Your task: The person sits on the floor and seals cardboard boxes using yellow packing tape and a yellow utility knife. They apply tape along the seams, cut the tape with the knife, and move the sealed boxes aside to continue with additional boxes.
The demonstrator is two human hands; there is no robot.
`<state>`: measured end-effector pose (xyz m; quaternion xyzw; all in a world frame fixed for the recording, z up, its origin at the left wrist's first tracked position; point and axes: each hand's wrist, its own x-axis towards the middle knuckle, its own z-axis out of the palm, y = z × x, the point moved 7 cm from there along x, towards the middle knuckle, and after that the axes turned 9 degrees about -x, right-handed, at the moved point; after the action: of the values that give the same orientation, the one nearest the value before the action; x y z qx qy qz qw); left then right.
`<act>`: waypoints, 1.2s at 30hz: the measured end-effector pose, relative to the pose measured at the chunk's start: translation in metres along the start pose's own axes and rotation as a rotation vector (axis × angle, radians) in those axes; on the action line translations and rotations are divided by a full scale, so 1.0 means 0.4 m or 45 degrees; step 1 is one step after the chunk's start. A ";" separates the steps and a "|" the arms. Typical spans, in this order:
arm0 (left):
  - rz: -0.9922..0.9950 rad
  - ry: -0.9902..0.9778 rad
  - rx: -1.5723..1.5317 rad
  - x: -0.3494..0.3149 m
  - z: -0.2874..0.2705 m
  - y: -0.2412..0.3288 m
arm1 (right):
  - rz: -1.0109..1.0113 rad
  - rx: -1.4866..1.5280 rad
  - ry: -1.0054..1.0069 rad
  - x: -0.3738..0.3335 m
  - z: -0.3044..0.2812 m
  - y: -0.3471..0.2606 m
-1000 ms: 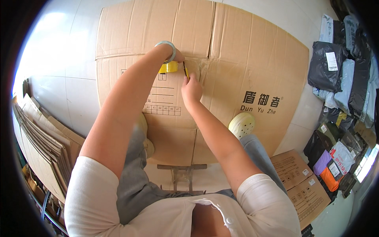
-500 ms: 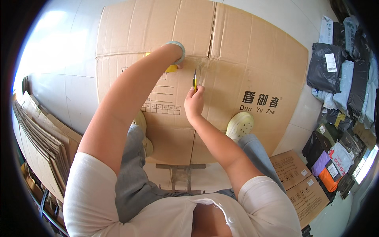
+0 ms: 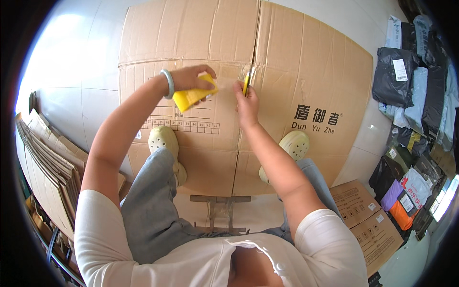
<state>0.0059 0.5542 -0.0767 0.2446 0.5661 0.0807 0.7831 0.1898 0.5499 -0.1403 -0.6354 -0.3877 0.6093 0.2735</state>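
Note:
A large flattened cardboard carton (image 3: 279, 86) lies on the floor before me, a dark slit running down from its far edge. My right hand (image 3: 247, 107) is closed round a yellow-and-black utility knife (image 3: 246, 81), whose tip reaches the near end of that slit. To its left, my left hand (image 3: 189, 79), with a pale bangle at the wrist, grips a flat-sided yellow object (image 3: 186, 99) over the carton. That object is blurred, so its kind cannot be made out.
My clogs (image 3: 165, 141) rest on the carton, with a low wooden stool (image 3: 220, 200) just behind it. Stacked cardboard sheets (image 3: 50, 165) lean at left. On the right are bagged parcels (image 3: 394, 79), an orange package (image 3: 400, 215) and brown cartons (image 3: 354, 203).
My left hand has drawn back nearer and left, bringing the yellow object into fuller view. My right hand has shifted slightly away and right with the knife, to the slit.

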 end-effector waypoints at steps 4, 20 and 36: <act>-0.047 -0.027 0.126 -0.008 0.058 -0.043 | 0.075 -0.099 -0.192 -0.034 0.017 -0.054; 0.188 -0.069 0.986 0.033 0.162 -0.125 | 0.101 -0.920 0.286 -0.095 -0.113 0.056; 0.081 0.459 1.515 0.014 0.051 -0.139 | 0.031 -0.888 0.674 -0.033 -0.289 0.233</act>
<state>0.0182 0.5021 -0.1029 0.6383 0.6298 -0.1853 0.4019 0.3190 0.5024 -0.1967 -0.8286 -0.4791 0.2611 0.1253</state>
